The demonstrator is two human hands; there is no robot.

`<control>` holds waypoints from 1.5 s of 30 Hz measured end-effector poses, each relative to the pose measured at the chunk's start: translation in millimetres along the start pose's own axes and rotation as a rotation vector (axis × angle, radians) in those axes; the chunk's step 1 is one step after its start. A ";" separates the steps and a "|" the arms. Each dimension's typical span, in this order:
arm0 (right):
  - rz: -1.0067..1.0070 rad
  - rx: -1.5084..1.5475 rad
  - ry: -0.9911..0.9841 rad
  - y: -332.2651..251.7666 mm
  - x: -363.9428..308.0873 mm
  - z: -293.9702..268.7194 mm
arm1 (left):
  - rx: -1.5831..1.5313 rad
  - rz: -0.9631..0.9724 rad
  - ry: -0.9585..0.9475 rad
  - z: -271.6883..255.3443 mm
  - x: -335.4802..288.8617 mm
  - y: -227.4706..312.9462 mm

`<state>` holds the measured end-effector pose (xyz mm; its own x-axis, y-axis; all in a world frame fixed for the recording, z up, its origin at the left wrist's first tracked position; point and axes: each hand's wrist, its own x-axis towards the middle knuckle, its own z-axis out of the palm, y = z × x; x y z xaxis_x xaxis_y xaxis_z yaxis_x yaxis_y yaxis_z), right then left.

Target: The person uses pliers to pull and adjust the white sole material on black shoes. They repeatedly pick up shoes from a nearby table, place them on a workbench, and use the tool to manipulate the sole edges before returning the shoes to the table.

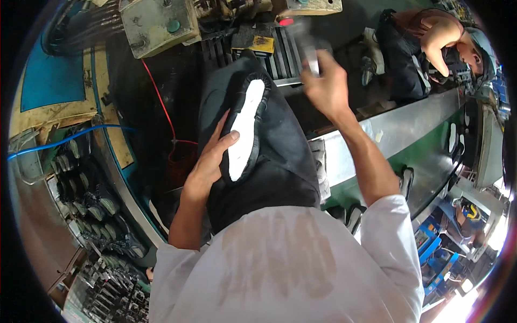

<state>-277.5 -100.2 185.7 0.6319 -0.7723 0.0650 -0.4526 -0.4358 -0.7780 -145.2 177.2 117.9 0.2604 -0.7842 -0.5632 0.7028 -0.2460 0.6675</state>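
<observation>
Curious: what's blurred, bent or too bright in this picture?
In the head view, the tool in the right grip is smeared, probably by motion; there, the white sole looks nearly washed out; glare burns out that view's lower right; its straight edges bend toward the dark rim.

White shoe bottom (246,132) (black upper (260,110))

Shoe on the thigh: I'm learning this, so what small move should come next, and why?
Probably lower the tool onto the shoe: the right hand holds it raised and apart, while the left hand holds the shoe, white side up.
</observation>
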 end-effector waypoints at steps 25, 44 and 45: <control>0.103 -0.067 -0.081 -34.8 -65.6 29.3 | -0.689 0.077 -0.167 -35.5 -79.5 -12.7; -0.496 -0.757 -0.459 -72.9 -52.7 74.4 | -0.641 0.059 -0.050 -45.6 -94.9 -43.1; -0.405 -0.719 -0.610 -44.5 -60.2 78.1 | -0.595 0.049 -0.029 -38.5 -98.0 -36.0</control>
<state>-246.3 1.7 167.6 0.9427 -0.2266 -0.2449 -0.2771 -0.9405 -0.1966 -170.5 284.8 130.3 0.2899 -0.8038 -0.5196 0.9427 0.1460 0.3000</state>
